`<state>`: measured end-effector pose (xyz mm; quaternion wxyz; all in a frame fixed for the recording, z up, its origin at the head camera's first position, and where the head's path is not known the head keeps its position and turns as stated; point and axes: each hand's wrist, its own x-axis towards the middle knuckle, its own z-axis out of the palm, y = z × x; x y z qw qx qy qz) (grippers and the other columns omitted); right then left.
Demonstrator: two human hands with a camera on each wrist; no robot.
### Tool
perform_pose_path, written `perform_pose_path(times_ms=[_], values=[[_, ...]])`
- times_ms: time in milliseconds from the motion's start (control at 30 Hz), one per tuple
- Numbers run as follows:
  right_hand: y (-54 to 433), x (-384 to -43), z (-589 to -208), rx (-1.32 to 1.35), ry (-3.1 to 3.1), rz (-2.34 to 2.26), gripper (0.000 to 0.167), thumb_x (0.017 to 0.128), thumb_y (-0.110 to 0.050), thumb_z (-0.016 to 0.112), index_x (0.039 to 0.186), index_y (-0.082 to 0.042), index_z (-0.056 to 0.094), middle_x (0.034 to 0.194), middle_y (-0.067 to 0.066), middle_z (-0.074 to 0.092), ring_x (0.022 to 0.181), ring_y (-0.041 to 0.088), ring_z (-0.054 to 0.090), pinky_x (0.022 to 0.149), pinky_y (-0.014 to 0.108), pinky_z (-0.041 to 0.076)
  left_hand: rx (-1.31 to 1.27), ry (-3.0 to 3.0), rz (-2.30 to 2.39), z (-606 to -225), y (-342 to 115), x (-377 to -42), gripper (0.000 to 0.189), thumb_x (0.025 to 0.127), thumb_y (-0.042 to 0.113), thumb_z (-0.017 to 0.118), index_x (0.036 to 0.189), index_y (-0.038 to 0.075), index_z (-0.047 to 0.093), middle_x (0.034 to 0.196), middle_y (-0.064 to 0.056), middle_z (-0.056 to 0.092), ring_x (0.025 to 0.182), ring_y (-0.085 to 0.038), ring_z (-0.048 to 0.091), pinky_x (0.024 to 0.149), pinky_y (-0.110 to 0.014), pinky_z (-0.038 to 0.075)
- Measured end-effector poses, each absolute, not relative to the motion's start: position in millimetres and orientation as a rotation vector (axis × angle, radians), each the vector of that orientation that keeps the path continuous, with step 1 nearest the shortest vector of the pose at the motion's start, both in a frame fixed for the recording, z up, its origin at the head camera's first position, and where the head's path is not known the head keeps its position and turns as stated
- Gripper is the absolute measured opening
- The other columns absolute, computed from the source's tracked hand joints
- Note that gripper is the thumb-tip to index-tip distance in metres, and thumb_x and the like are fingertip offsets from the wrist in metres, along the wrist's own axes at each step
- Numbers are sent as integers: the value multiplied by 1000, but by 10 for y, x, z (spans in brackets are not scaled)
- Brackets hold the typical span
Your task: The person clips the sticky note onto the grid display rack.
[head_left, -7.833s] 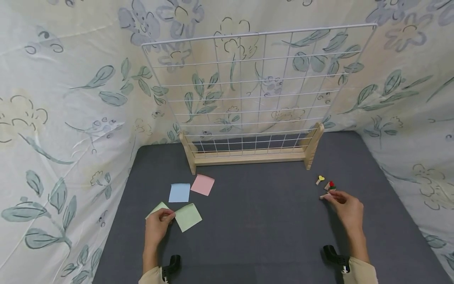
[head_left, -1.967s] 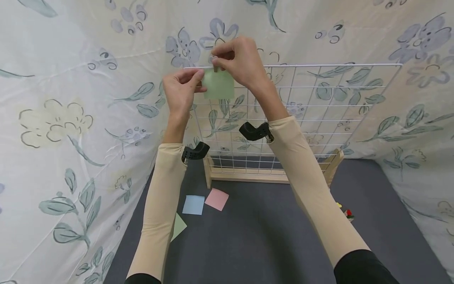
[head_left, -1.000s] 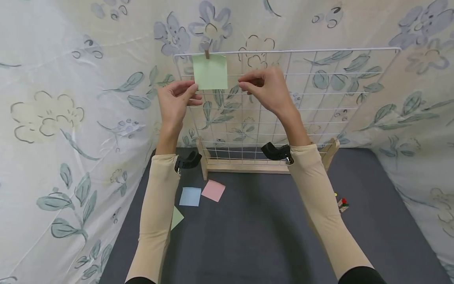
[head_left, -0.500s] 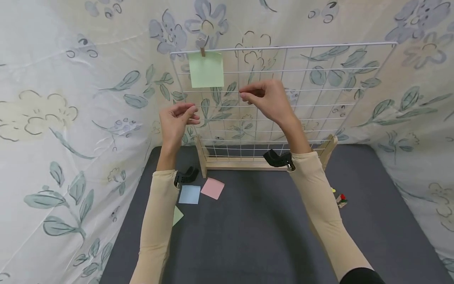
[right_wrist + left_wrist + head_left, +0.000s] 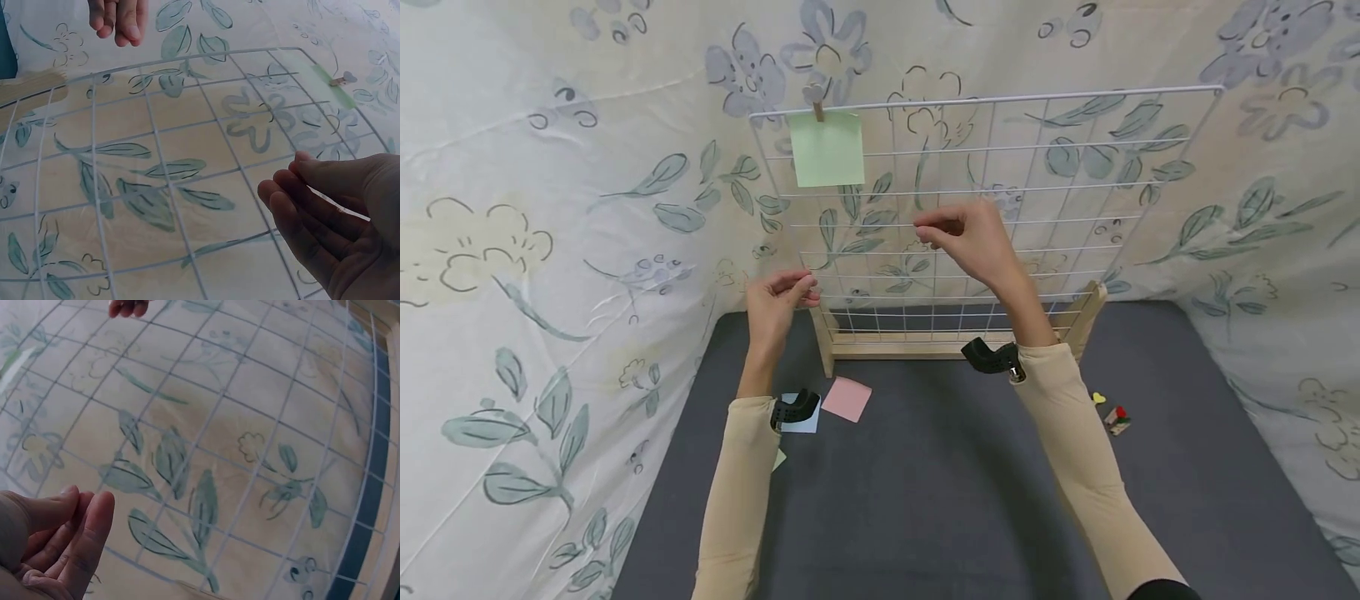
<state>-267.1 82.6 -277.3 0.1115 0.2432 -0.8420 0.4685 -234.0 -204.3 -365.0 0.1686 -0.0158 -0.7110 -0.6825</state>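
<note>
A green paper note (image 5: 827, 154) hangs from the top left of the white wire grid (image 5: 992, 152), fastened by a small wooden clothespin (image 5: 818, 112) with a pale heart on it. My left hand (image 5: 772, 312) hovers below the note, in front of the grid's lower left, fingers loosely bent around nothing. In front of the grid's middle is my right hand (image 5: 972, 237), thumb near the fingertips, also holding nothing. Both wrist views show bare fingers, the left hand's (image 5: 94, 534) and the right hand's (image 5: 294, 200), apart from the note.
On the dark table (image 5: 917, 483) lie a pink note (image 5: 847, 399), a blue note (image 5: 804, 425) partly covered by the left wrist mount, and a corner of another green note (image 5: 779, 458). Small clothespins, one with a yellow heart (image 5: 1098, 398), others with red (image 5: 1120, 413), lie right.
Earlier my left hand picked up the green note and my right hand a clothespin. The note was clipped to the grid's top bar, then both hands let go and moved downward.
</note>
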Motion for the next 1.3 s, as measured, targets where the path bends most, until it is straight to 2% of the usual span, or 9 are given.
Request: perform_pose_path(times_ms=[233, 400, 633, 800, 1000, 1200, 1300], values=[[935, -2654, -2969, 699, -2498, 1397, 18, 94, -11, 68, 107, 0, 75, 96, 15, 74, 78, 27, 69, 65, 18, 54, 28, -2060, -1970, -3850, -2084, -2247, 22, 92, 3, 67, 107, -14, 68, 102, -33, 67, 67, -13, 70, 69, -31, 63], [1007, -2644, -3106, 661, -2521, 1417, 19, 94, -11, 68, 107, 0, 75, 97, 15, 74, 81, 30, 69, 66, 17, 55, 102, -2116, -1967, -3986, -2108, -2208, 23, 92, 0, 65, 109, -15, 66, 104, -35, 65, 71, -18, 71, 73, -36, 63], [1111, -2620, -3328, 601, -2566, 1391, 18, 94, -13, 68, 106, -3, 75, 95, 13, 74, 77, 23, 69, 64, 22, 54, 156, -2075, -2018, -4262, -2133, -2187, 24, 90, 4, 69, 106, -14, 68, 102, -38, 64, 67, -15, 70, 72, -37, 63], [1181, -2606, -3500, 598, -2568, 1402, 19, 94, -14, 68, 107, -2, 75, 94, 14, 74, 78, 27, 70, 66, 25, 58, 200, -2095, -1994, -4439, -2139, -2152, 22, 91, 5, 69, 103, -13, 68, 100, -36, 66, 66, -13, 70, 69, -32, 63], [1240, -2576, -3720, 580, -2591, 1465, 20, 94, -15, 68, 107, -2, 75, 96, 14, 74, 80, 26, 71, 68, 25, 59, 253, -2151, -1983, -4598, -2149, -2118, 20, 92, 4, 68, 104, -12, 68, 99, -31, 68, 70, -17, 71, 75, -42, 62], [1262, -2544, -3907, 557, -2611, 1525, 20, 94, -14, 68, 107, -1, 75, 100, 15, 73, 85, 28, 71, 69, 28, 59, 324, -2227, -1969, -4758, -2164, -2096, 21, 92, 6, 68, 105, -10, 68, 92, -20, 72, 71, -18, 71, 76, -41, 63], [1271, -2528, -3993, 563, -2605, 1528, 19, 94, -13, 68, 107, 0, 75, 98, 17, 73, 82, 26, 71, 70, 33, 61, 322, -2246, -1969, -4832, -2165, -2091, 21, 92, 5, 68, 105, -11, 68, 95, -25, 70, 73, -22, 71, 81, -50, 60]])
